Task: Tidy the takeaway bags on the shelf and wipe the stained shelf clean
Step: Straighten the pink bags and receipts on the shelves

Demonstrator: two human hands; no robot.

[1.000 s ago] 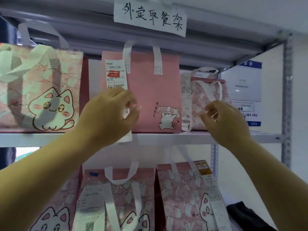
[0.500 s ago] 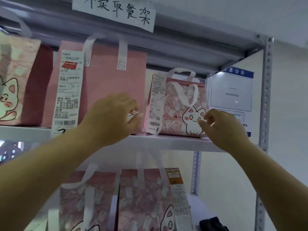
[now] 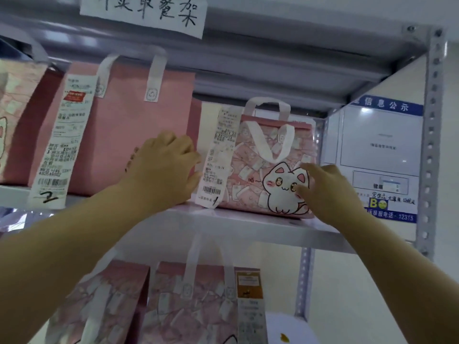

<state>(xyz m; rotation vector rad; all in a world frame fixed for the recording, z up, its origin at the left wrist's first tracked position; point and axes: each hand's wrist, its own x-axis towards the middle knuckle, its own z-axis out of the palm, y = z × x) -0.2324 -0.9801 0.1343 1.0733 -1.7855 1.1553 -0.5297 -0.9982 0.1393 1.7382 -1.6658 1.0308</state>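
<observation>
both hands are up at the upper shelf board (image 3: 248, 227). the left hand (image 3: 164, 167) is spread, fingers fairly straight, its tips in at the gap between two bags, holding nothing. just right of those tips stands the small cat-print bag (image 3: 263, 155). it's pink, scattered with pale paper shapes, a white cartoon cat low on its front, white loop handles flopped over its face, upright on the board. a long receipt (image 3: 218, 155) hangs down its left edge, barcode low, right beside the left fingertips. the right hand (image 3: 327, 192) lies against the bag's front beside the cat, fingers loosely bent, touching, wrapped round nothing. behind the left hand rises the taller plain pink bag (image 3: 119, 125), with its own receipt marked 2. above the hands, a handwritten sign (image 3: 146, 13). right of the right hand, a blue-headed notice (image 3: 380, 150). below the forearms, more cat-print bags (image 3: 193, 301), and a yellowish spot (image 3: 284, 338) on a white surface.
</observation>
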